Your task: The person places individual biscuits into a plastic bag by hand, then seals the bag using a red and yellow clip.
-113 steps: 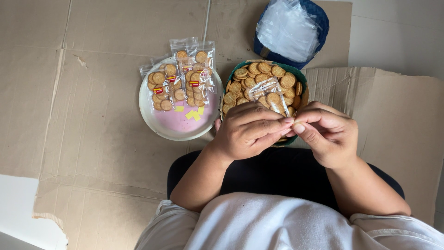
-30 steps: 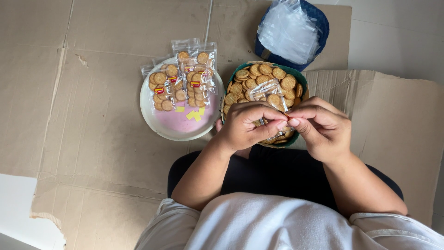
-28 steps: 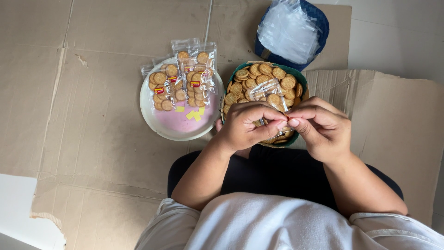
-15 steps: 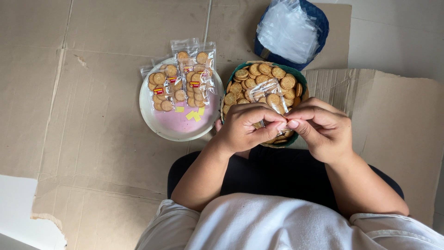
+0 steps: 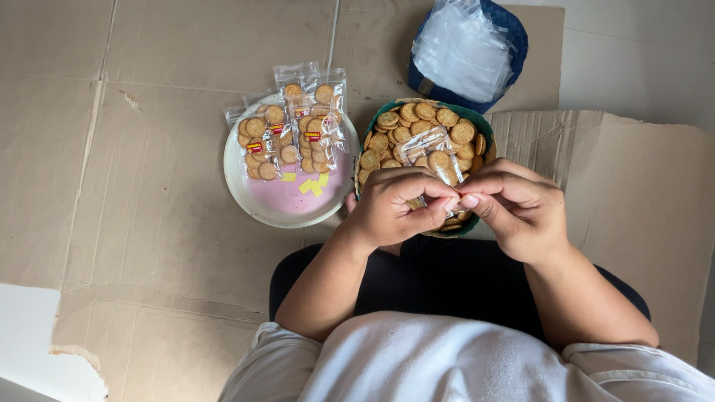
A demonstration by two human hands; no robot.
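Observation:
My left hand [image 5: 398,205] and my right hand [image 5: 518,208] meet fingertip to fingertip over the near rim of a green bowl [image 5: 480,123] full of round biscuits. Together they pinch the end of a small clear bag of biscuits [image 5: 432,155] that lies across the loose biscuits. The pinched end is hidden by my fingers. To the left stands a pink plate [image 5: 279,201] with several filled clear biscuit bags [image 5: 298,126] and a few yellow paper bits.
A blue container [image 5: 510,33] holding a stack of empty clear bags stands behind the bowl. Flattened brown cardboard [image 5: 149,186] covers the floor. My dark-trousered lap and white shirt fill the near edge.
My hands have stayed almost in place over the bowl; since the oldest frame the fingertips have come together more tightly on the bag's end.

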